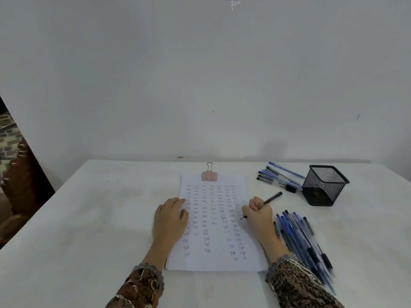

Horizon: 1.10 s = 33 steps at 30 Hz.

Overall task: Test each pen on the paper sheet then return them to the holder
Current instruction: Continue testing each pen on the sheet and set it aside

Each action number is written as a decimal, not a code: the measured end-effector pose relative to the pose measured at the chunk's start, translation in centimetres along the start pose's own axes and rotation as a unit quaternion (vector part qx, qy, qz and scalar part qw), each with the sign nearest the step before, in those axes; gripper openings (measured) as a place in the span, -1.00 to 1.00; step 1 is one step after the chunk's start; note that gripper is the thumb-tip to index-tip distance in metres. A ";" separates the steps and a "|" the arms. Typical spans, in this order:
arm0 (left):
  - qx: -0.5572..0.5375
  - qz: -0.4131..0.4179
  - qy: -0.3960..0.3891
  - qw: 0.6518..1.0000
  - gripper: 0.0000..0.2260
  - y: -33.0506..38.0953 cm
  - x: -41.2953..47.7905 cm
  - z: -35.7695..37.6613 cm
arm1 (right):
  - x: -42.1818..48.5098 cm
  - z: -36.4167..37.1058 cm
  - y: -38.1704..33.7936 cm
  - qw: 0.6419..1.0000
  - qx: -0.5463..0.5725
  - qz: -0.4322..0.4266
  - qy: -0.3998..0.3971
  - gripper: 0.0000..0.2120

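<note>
Beside the sheet: pens risk mixing

One pen [270, 200] sits in the curled right grip [258, 211], tip on the one paper sheet [216, 261]; the left grip [170, 218] lies flat on its left edge. One holder [322, 185] stands far right. Two loose piles: far pile [280, 177] roughly seven, near pile [304, 238] too blurred to count; the sleeve [295, 283] beside it might scatter it.

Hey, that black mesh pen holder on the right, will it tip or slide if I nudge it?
Probably slides easily: the mesh holder is open wire with nothing showing inside, so it is likely light. Its base looks narrower than its rim, so a high push might tip it.
</note>
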<state>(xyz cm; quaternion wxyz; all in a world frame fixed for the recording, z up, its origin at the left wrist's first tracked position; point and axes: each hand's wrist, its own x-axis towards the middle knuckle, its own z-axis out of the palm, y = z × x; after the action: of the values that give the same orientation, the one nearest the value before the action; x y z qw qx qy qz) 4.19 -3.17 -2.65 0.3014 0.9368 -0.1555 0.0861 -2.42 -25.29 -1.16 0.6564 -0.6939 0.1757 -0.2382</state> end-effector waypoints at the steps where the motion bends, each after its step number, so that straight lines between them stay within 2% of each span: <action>1: -0.002 -0.001 0.001 1.000 -0.58 0.0 0.0 0.0 | 0.0 0.0 0.0 1.000 -0.003 0.000 -0.002 -0.54; 8: -0.007 0.001 0.011 1.000 -0.67 0.2 -0.2 -0.2 | -0.3 0.3 -0.5 0.999 -0.034 -0.010 -0.014 -0.54; 10: -0.009 -0.001 0.010 1.000 -0.66 0.3 -0.2 -0.3 | -0.3 0.2 -0.5 0.999 -0.040 -0.016 0.002 -0.54; 14: -0.008 0.000 0.007 1.000 -0.67 0.4 -0.3 -0.4 | 0.1 0.1 -0.1 0.999 -0.046 -0.007 -0.019 -0.53; 18: -0.011 -0.003 0.006 1.000 -0.67 0.5 -0.2 -0.5 | 0.3 -0.2 0.3 0.999 -0.042 -0.010 0.014 -0.52; 26: -0.006 0.001 0.009 1.000 -0.66 0.4 -0.2 -0.5 | 0.3 0.0 0.1 0.998 -0.062 -0.016 0.007 -0.54; 30: -0.013 0.000 0.003 1.000 -0.63 0.3 -0.3 -0.5 | 0.2 -0.1 0.2 0.998 -0.060 -0.016 0.028 -0.54; 33: -0.013 0.000 0.003 1.000 -0.63 0.3 -0.3 -0.5 | 0.4 -0.1 0.2 0.998 -0.066 -0.017 0.010 -0.53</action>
<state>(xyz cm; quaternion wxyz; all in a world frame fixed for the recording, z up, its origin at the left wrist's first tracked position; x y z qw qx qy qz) 3.78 -3.00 -2.21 0.3145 0.9325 -0.1552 0.0869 -2.09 -25.61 -1.37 0.6035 -0.7361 0.1857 -0.2438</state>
